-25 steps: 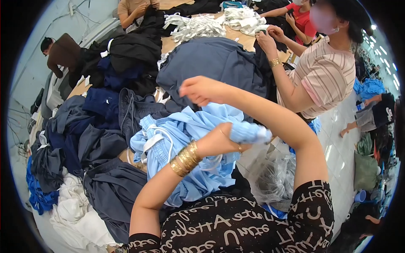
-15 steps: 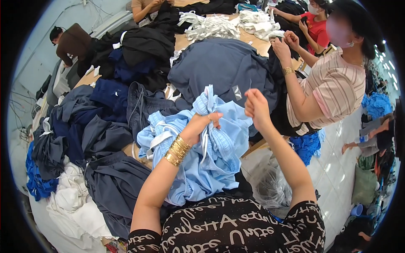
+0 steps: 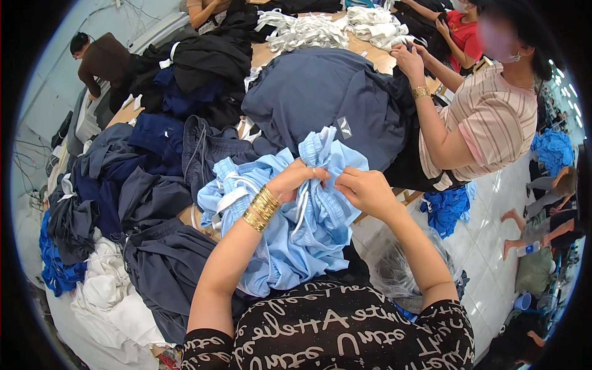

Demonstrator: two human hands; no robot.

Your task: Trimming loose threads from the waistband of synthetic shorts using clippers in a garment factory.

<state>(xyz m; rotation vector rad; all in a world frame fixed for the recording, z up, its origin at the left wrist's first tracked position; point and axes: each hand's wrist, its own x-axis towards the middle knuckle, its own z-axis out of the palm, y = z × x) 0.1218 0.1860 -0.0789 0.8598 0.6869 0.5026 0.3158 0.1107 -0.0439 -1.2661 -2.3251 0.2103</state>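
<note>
A light blue garment (image 3: 280,246) with a gathered elastic waistband lies bunched in front of my body, at the near edge of the table. My left hand (image 3: 302,177), gold bangles on its wrist, is closed round a fold of the waistband. Just right of it, my right hand (image 3: 364,190) is closed in a pinch on the same cloth. Its fingertips partly hide what lies between them. A white drawstring hangs down below my left hand. Part of the waistband sticks up above both hands.
A big dark grey cloth bundle (image 3: 308,80) stands just beyond. Grey and navy garments (image 3: 154,197) are heaped at left, with white cloth (image 3: 108,290) below. White strips (image 3: 302,31) lie at the back. A co-worker in a striped shirt (image 3: 487,123) stands close at right; a clear plastic bag (image 3: 394,259) is nearby.
My right hand, raised and apart from the cloth before, has come down and left onto the garment beside my left hand. The waistband in my left hand has shifted slightly to the right.
</note>
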